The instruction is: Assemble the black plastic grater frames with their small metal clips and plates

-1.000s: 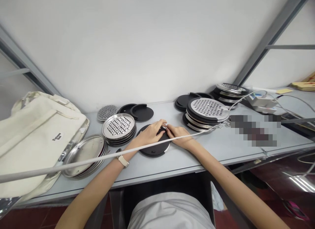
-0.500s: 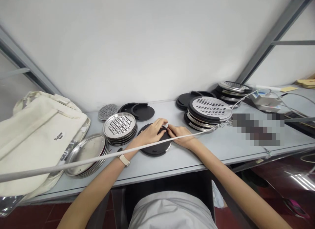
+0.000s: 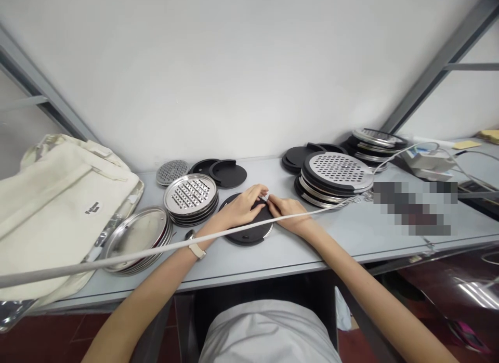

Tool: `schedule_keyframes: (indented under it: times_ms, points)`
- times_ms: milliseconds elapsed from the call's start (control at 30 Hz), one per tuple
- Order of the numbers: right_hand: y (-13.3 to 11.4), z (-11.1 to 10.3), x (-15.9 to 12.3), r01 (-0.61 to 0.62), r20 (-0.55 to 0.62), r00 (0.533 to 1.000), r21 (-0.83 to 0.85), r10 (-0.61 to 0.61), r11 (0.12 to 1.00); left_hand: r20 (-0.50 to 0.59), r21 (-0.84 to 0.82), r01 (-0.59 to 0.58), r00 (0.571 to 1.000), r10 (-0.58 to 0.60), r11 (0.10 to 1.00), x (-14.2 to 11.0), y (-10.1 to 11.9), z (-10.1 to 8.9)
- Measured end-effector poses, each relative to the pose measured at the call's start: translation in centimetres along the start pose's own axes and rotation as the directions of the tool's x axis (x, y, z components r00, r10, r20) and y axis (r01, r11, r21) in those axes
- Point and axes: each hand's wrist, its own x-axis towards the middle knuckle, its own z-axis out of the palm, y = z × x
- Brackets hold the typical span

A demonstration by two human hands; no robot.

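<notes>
A black round disc point(image 3: 251, 234) with a shiny metal rim showing at its right lies flat on the table in front of me. My left hand point(image 3: 246, 206) rests over its far half, fingers curled toward its upper right edge. From the right, my right hand point(image 3: 287, 213) meets it there, its fingertips closed. A tiny pale, shiny piece point(image 3: 265, 197) shows between the fingertips of both hands; its kind is too small to make out. A white cable point(image 3: 230, 231) crosses the view in front of the disc and my wrists.
At the left stand a stack of round grater plates point(image 3: 190, 196), a stack of shallow metal discs point(image 3: 136, 235) and a cream cloth bag point(image 3: 58, 212). Black discs point(image 3: 229, 174) lie behind. To the right are black-rimmed grater stacks point(image 3: 337, 170) and a blurred-out patch point(image 3: 417, 207).
The view has shifted slightly. Both hands stay at the disc's far edge, with only small finger movement around the tiny piece.
</notes>
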Motion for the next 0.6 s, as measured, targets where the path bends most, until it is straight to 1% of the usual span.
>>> schedule_keyframes:
  times_ms: [200,433,533,600]
  points:
    - [-0.05,0.1,0.2,-0.026,-0.011,1.0,-0.021,0.026,0.999,-0.002,-0.019,-0.005,1.0,0.005,1.0,0.08,-0.45,0.19]
    - [0.05,-0.13,0.12,-0.043,-0.08,0.996,0.011,0.044,0.999,0.006,-0.039,-0.008,1.0,0.009,0.999,0.12,-0.75,0.06]
    - [-0.02,-0.24,0.07,-0.033,-0.077,0.996,0.034,0.035,0.999,0.006,0.009,-0.017,1.0,0.017,1.0,0.06,-0.56,-0.05]
    - [-0.05,-0.25,0.09,-0.038,-0.066,0.997,0.04,0.04,0.998,-0.027,0.089,0.003,1.0,0.0,0.996,0.0,-0.43,-0.08]
